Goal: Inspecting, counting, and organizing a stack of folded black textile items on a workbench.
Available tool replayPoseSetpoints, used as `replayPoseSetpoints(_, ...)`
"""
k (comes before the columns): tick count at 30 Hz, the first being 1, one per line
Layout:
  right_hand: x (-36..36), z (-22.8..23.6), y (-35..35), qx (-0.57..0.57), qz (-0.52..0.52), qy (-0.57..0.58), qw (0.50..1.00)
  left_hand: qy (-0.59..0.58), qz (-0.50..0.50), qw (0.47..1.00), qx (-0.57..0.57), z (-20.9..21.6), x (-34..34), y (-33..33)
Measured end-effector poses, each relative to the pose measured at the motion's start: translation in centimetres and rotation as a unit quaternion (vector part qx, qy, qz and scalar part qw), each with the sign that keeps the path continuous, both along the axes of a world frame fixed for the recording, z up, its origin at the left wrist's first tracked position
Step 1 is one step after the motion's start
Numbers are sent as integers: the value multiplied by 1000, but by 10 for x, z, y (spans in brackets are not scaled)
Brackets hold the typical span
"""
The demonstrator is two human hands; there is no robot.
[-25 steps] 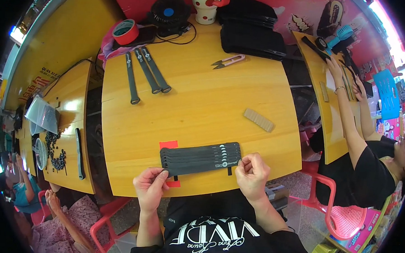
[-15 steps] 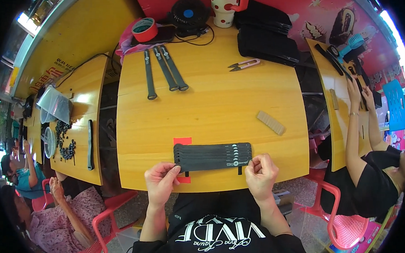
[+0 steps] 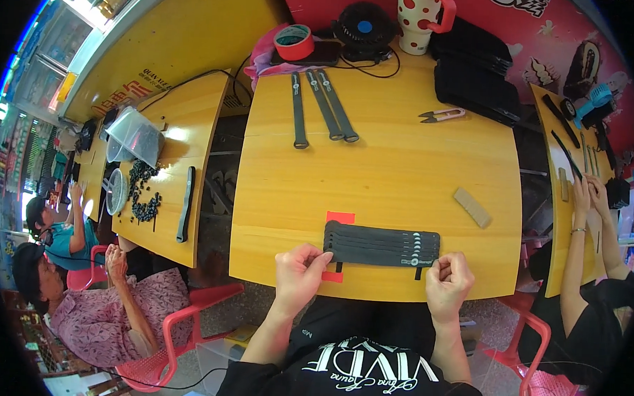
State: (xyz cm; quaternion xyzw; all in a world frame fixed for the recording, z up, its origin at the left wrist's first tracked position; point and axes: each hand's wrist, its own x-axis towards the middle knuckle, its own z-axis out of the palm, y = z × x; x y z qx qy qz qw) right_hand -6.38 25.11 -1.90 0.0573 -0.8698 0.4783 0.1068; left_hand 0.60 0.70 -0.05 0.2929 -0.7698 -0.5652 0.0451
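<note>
1. The left hand (image 3: 302,275) has thumb and forefinger pinched together on the near left end of a fanned stack of black straps (image 3: 382,245).
2. The right hand (image 3: 449,283) has its fingers curled in, thumb and forefinger pinched at the stack's near right corner.
3. So the stack lies flat on the yellow table (image 3: 381,179), stretched between the two hands, pale marks showing in a row toward the right hand.
4. Red tape (image 3: 341,217) shows at the stack's far and near edges, right by the left hand's fingers.
5. Beyond the right hand and a little to its right, I see a tan ridged block (image 3: 472,207) lying at a slant.
6. Further out past the right hand sit pink-handled snips (image 3: 444,115) and, behind them, a dark folded pile (image 3: 477,94).
7. Well beyond the left hand, three grey straps (image 3: 299,112) lie lengthwise, one apart from the other two.
8. Past those straps, farther from the left hand, rests a red tape roll (image 3: 294,50).
</note>
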Motion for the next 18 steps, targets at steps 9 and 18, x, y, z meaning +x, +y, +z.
replayPoseSetpoints(9, 0, -1, -1, 4, -1, 1, 1000, -13, -72, 987, -143, 7, -10, -3)
replayPoseSetpoints(18, 0, -1, -2, 12, -5, 5, 1000, -45, -99, 982, -153, 17, -15, -6)
